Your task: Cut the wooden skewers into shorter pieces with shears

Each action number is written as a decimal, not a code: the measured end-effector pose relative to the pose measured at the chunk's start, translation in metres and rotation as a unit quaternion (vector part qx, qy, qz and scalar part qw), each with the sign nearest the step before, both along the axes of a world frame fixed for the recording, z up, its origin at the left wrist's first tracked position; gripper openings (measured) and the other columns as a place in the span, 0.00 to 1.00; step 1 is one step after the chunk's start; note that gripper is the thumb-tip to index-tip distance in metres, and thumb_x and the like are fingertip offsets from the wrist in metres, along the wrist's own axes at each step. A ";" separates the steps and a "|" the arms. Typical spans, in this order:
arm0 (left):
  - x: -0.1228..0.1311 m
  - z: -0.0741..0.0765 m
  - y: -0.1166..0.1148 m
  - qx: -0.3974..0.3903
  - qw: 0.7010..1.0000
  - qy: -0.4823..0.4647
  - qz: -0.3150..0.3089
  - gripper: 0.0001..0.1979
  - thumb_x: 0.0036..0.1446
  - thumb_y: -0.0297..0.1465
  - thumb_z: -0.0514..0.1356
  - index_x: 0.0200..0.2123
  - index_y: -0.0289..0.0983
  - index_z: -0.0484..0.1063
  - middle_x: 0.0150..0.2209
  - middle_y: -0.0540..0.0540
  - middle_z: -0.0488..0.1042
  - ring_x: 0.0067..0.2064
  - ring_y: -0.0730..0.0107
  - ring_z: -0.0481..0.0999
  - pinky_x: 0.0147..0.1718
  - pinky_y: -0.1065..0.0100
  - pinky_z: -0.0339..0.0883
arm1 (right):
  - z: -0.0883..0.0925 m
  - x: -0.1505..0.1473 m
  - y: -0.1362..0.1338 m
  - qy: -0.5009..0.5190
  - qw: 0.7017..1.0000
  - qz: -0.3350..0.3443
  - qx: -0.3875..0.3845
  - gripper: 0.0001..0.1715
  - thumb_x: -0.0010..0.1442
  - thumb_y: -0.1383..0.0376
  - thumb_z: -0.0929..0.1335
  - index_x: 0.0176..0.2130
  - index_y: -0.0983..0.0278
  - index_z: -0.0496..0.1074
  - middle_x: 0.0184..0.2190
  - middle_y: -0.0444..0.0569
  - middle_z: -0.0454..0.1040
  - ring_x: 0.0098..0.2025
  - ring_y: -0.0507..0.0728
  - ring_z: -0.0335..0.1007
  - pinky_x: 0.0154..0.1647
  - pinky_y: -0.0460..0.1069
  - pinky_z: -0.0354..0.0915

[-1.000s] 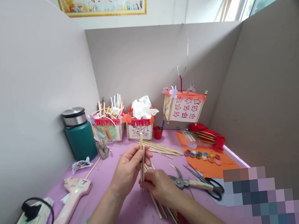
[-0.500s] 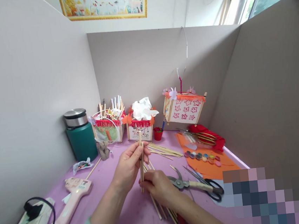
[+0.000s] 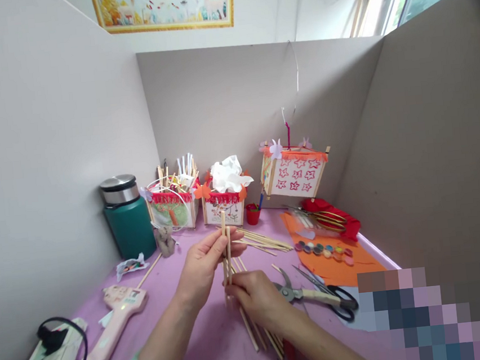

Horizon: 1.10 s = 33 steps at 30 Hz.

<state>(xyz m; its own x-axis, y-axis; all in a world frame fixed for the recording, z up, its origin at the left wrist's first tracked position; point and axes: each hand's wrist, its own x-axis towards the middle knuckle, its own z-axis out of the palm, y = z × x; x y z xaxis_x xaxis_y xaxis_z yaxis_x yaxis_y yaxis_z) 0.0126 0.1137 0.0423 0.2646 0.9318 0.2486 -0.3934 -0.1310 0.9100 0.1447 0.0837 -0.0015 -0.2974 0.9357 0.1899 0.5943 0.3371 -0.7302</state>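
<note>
Two thin wooden sticks [image 3: 229,260] stand nearly upright between my hands, one reaching higher than the other. My left hand [image 3: 205,262] pinches them near the upper end between thumb and fingers. Lower down, the fingers of my right hand [image 3: 255,294] close around the sticks' lower part; the exact fingertip contact is partly hidden. Beneath my right hand, several loose wooden sticks [image 3: 249,332] lie on the purple tabletop [image 3: 213,346]. Behind my hands rests another bundle of sticks [image 3: 266,239]. Just right of my right hand are pruning shears [image 3: 291,294] and black-handled scissors [image 3: 343,300].
On the left lie a pink glue gun [image 3: 124,304] and a power strip [image 3: 57,356], near a green flask [image 3: 129,227]. Decorated boxes [image 3: 225,210] line the back. A paper lantern [image 3: 296,174] hangs over orange paper [image 3: 316,263] with paint pots [image 3: 325,251].
The two sticks show a wider gap between them, and the shorter one sits slightly higher. Both hands keep their grip in nearly the same place. The view has shifted slightly.
</note>
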 end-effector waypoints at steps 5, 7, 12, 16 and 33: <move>-0.008 -0.001 0.005 0.014 1.000 0.001 0.016 0.14 0.55 0.36 0.59 0.44 0.36 0.73 0.41 0.42 0.77 0.39 0.64 0.77 0.45 0.60 0.67 | 0.032 0.021 0.001 0.113 0.992 0.003 -0.058 0.13 0.58 0.62 0.64 0.25 0.65 0.70 0.18 0.41 0.68 0.21 0.48 0.63 0.23 0.43 0.55; -0.010 -0.001 0.005 0.020 0.999 0.010 0.023 0.14 0.55 0.36 0.59 0.44 0.36 0.73 0.40 0.42 0.77 0.38 0.65 0.77 0.44 0.60 0.67 | 0.046 0.029 0.000 0.232 0.964 0.012 -0.132 0.14 0.57 0.57 0.64 0.30 0.65 0.71 0.15 0.40 0.66 0.16 0.47 0.59 0.18 0.42 0.53; -0.010 -0.001 0.004 0.024 0.999 0.025 0.030 0.14 0.55 0.36 0.59 0.43 0.35 0.73 0.40 0.41 0.78 0.39 0.64 0.77 0.44 0.61 0.67 | 0.059 0.034 -0.004 0.384 0.894 0.056 -0.223 0.22 0.53 0.55 0.69 0.42 0.67 0.71 0.14 0.37 0.64 0.12 0.45 0.54 0.12 0.41 0.48; -0.010 -0.001 0.004 0.026 0.999 0.029 0.026 0.14 0.55 0.36 0.59 0.43 0.36 0.73 0.38 0.43 0.78 0.37 0.66 0.77 0.42 0.62 0.67 | 0.054 0.032 -0.003 0.381 0.898 0.057 -0.214 0.32 0.53 0.58 0.70 0.55 0.64 0.63 0.15 0.37 0.66 0.13 0.45 0.56 0.12 0.40 0.50; -0.013 -0.002 0.007 0.033 0.999 0.027 0.017 0.13 0.57 0.36 0.58 0.43 0.37 0.72 0.38 0.45 0.77 0.35 0.68 0.77 0.41 0.64 0.68 | 0.065 0.027 -0.013 0.305 0.950 -0.022 -0.056 0.18 0.61 0.53 0.62 0.35 0.65 0.69 0.16 0.39 0.65 0.13 0.46 0.56 0.13 0.41 0.50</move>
